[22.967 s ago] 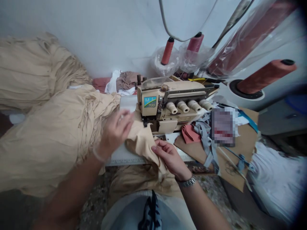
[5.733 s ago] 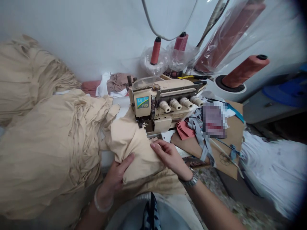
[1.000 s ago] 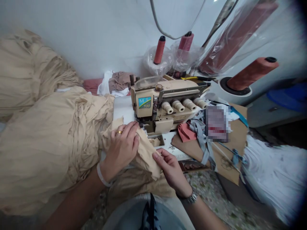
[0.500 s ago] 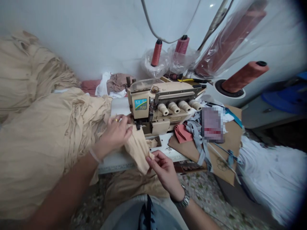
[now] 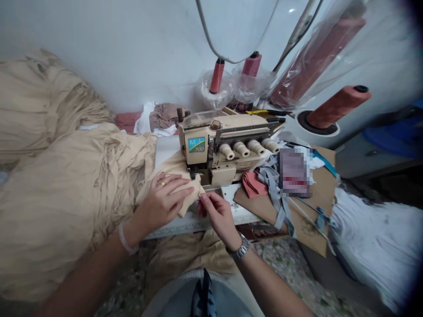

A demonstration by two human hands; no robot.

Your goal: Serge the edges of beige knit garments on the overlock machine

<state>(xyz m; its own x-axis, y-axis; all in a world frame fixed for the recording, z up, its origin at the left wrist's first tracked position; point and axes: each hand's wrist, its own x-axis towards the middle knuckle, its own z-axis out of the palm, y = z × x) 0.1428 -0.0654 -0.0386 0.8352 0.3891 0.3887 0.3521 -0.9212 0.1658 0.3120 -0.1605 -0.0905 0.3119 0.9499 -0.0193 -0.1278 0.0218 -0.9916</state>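
A beige overlock sewing machine [image 5: 224,149] with a "700" badge stands on a white sewing table [image 5: 198,228]. A fold of beige cloth [image 5: 178,182] runs under my left hand [image 5: 161,203], which lies over it just in front of the presser foot [image 5: 194,174]. My right hand [image 5: 216,215] pinches the cloth's end between thumb and fingers, right next to the left hand. The rest of the cloth spreads into a large gathered beige heap [image 5: 62,193] to the left. The needle area is mostly hidden.
Red-brown thread cones [image 5: 339,113] stand behind the machine, some in plastic bags. To its right lie a folded pink cloth [image 5: 253,185], grey strips [image 5: 276,189] and a sheet of brown cardboard [image 5: 319,220]. White cloth [image 5: 373,237] lies lower right, with a speckled floor below.
The cloth no longer hangs down over the table's front edge. It now lies across towards the machine, and my right hand has moved up and left, closer to my left hand.
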